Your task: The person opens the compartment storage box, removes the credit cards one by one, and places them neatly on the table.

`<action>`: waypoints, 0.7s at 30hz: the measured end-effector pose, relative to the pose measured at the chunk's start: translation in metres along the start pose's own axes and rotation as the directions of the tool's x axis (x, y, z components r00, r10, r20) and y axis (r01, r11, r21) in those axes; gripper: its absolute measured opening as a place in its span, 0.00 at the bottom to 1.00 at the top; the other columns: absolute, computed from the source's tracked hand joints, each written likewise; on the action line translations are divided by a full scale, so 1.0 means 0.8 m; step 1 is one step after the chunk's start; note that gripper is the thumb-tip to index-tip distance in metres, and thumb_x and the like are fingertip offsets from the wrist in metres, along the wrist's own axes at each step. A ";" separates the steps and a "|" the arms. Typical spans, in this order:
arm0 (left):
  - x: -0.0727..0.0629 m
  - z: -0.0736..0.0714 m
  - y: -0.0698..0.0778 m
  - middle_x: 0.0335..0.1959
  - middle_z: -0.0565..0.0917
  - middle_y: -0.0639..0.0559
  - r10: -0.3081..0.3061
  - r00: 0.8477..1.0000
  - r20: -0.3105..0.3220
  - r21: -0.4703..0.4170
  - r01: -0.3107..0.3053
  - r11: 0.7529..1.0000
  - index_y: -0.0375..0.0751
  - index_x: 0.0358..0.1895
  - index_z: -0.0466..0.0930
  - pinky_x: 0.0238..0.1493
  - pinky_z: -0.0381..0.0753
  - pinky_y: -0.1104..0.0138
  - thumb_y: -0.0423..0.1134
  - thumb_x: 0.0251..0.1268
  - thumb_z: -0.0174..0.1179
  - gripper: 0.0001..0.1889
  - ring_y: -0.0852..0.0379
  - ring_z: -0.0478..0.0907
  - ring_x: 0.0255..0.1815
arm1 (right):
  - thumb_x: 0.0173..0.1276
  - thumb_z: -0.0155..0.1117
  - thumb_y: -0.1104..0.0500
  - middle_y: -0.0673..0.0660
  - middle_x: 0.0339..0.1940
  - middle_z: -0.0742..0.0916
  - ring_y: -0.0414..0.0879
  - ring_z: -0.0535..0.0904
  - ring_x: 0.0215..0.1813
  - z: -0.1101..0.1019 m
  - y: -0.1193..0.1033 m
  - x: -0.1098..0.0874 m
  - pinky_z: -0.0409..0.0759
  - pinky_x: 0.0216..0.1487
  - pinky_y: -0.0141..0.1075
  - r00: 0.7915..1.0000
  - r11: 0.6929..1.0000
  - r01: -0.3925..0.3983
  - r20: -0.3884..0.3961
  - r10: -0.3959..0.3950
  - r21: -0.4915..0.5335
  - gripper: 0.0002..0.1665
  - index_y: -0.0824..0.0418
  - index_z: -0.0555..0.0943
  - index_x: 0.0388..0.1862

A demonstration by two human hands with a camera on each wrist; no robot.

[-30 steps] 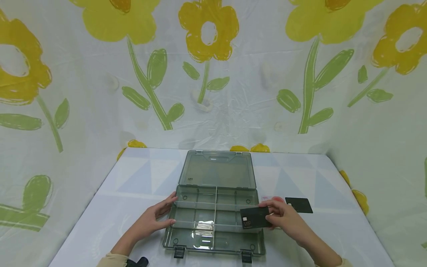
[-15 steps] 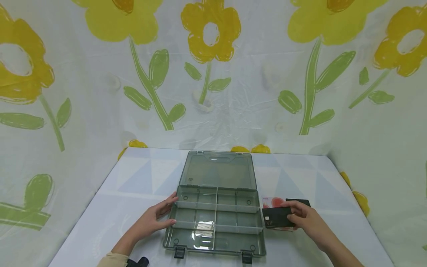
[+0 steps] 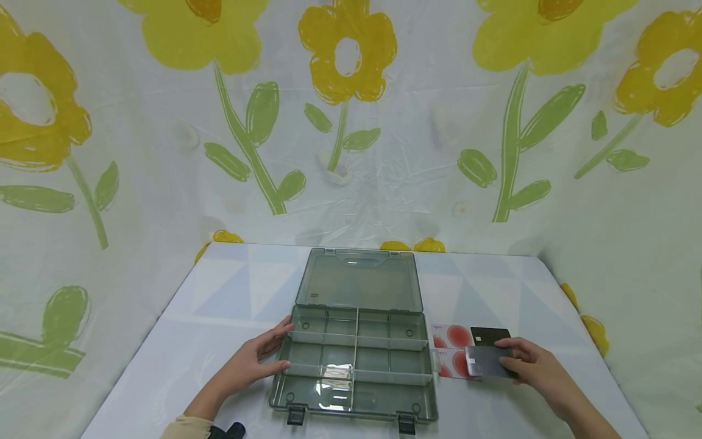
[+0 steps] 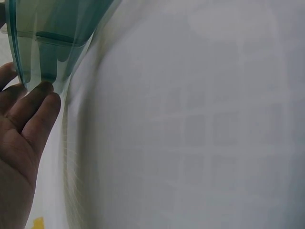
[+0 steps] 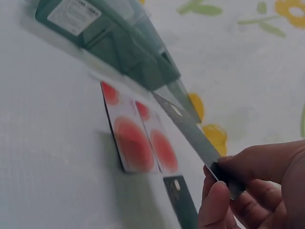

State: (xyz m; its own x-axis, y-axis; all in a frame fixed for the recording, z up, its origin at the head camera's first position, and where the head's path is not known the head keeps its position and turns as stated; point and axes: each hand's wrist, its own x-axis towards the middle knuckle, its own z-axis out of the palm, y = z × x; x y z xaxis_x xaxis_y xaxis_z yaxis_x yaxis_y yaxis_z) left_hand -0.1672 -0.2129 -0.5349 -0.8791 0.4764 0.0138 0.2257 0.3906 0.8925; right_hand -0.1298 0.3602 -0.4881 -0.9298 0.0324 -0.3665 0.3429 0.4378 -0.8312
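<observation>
My right hand (image 3: 534, 369) pinches a black card (image 3: 485, 361) by its right end, thumb against fingers. In the right wrist view that card (image 5: 188, 131) is seen tilted, its chip near the far end. Under and behind it lies a second black card (image 3: 488, 335). To the left are two white cards with red circles, the rear red-and-white card (image 3: 452, 335) and the front red-and-white card (image 3: 452, 363). My left hand (image 3: 255, 353) rests its fingers and thumb on the left side of a grey-green see-through divided box (image 3: 353, 360).
The box's hinged lid (image 3: 359, 280) lies back, away from me. Two dark latches stick out at the front, the left latch (image 3: 295, 416) and the right latch (image 3: 406, 425). A black object (image 3: 233, 430) sits at the left sleeve. A flowered cloth (image 3: 411, 152) hangs behind the table.
My right hand has carried the black card rightward from over the box to over the cards beside it, uncovering the red-and-white ones. The left hand stays at the box.
</observation>
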 end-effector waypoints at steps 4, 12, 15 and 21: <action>0.000 0.000 0.000 0.83 0.50 0.44 0.008 1.000 0.005 0.002 -0.008 1.000 0.38 0.79 0.59 0.71 0.65 0.77 0.41 0.69 0.68 0.40 0.37 0.57 0.78 | 0.72 0.68 0.54 0.57 0.46 0.84 0.47 0.76 0.43 -0.009 0.011 0.007 0.85 0.36 0.36 0.999 0.997 -0.031 -0.027 0.029 -0.065 0.29 0.69 0.76 0.65; 0.000 0.000 -0.001 0.83 0.50 0.44 0.006 1.000 0.008 0.002 -0.007 1.000 0.38 0.79 0.59 0.71 0.65 0.78 0.41 0.69 0.68 0.40 0.37 0.57 0.78 | 0.72 0.69 0.54 0.56 0.46 0.85 0.47 0.75 0.41 -0.023 0.026 0.018 0.82 0.34 0.38 0.996 0.992 -0.069 -0.056 0.063 -0.108 0.28 0.69 0.77 0.64; 0.000 0.000 -0.001 0.83 0.50 0.45 0.007 1.000 0.008 -0.001 -0.007 1.000 0.38 0.79 0.59 0.71 0.66 0.77 0.41 0.69 0.68 0.40 0.37 0.57 0.78 | 0.71 0.70 0.54 0.56 0.45 0.85 0.48 0.75 0.41 -0.025 0.029 0.022 0.83 0.34 0.39 0.994 0.989 -0.097 -0.066 0.089 -0.116 0.29 0.69 0.77 0.63; 0.000 -0.001 -0.002 0.83 0.50 0.45 0.007 1.000 0.004 -0.001 -0.007 1.000 0.38 0.79 0.60 0.71 0.66 0.77 0.41 0.68 0.68 0.40 0.38 0.57 0.78 | 0.70 0.70 0.54 0.58 0.43 0.85 0.49 0.75 0.41 -0.023 0.036 0.026 0.81 0.33 0.39 0.991 0.984 -0.109 -0.088 0.097 -0.142 0.28 0.69 0.77 0.62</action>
State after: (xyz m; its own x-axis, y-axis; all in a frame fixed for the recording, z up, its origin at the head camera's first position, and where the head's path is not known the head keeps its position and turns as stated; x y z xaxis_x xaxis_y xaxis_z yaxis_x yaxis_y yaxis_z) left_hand -0.1679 -0.2140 -0.5362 -0.8759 0.4821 0.0185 0.2315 0.3863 0.8929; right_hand -0.1419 0.3899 -0.5119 -0.9005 0.1536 -0.4069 0.4193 0.5549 -0.7185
